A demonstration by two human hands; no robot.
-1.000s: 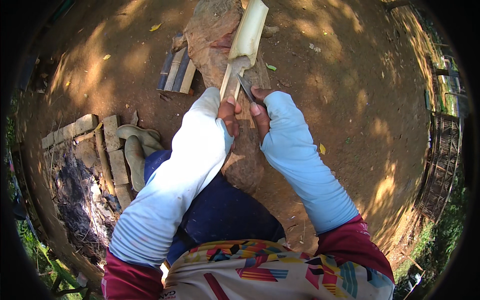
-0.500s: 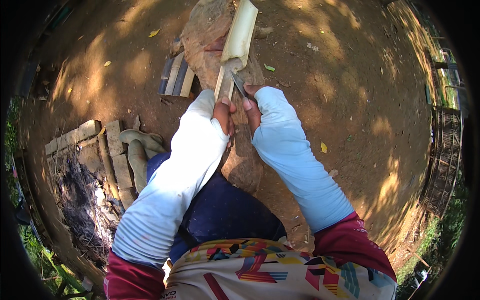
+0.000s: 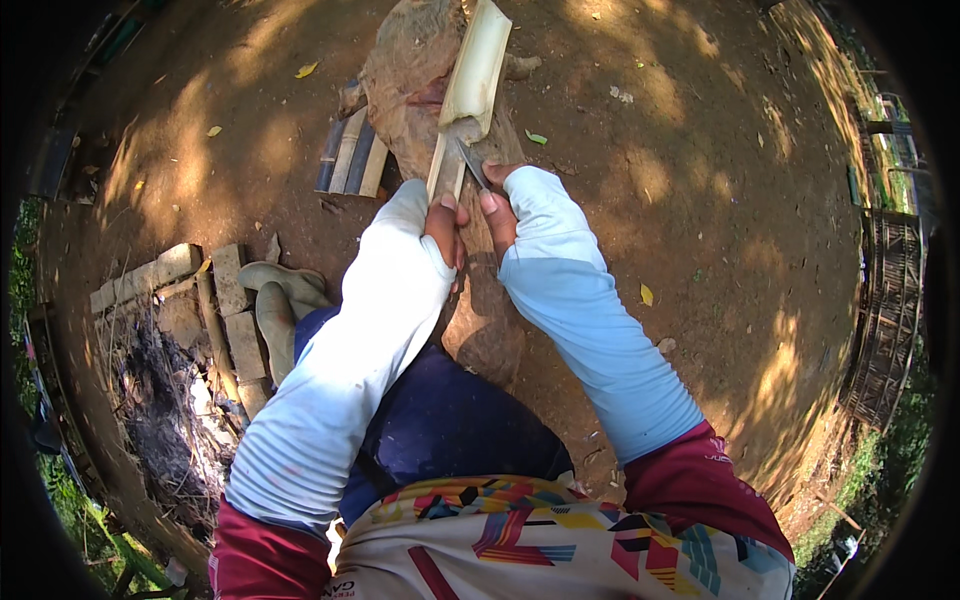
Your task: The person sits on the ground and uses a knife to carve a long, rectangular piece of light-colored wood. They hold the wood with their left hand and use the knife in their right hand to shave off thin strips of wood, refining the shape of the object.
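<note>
A pale split bamboo piece [image 3: 474, 80] lies lengthwise on a brown log [image 3: 415, 70] in front of me. My left hand [image 3: 445, 222] grips the narrow near end of the bamboo. Close beside it, my right hand [image 3: 498, 210] holds a knife [image 3: 470, 160], whose blade points away from me and rests against the bamboo where it narrows. Both forearms wear long pale sleeves. My knees in dark blue trousers sit just below the hands.
Several flat slats [image 3: 350, 155] lie left of the log. Bricks and boards [image 3: 175, 275] edge a pile of ash and twigs [image 3: 160, 400] at left. A boot [image 3: 275, 300] rests near my left arm. A fence [image 3: 885, 300] runs along the right over bare earth.
The bamboo piece and both hands have shifted slightly; the knife blade now sits further up against the bamboo's narrow part. The grips have not changed.
</note>
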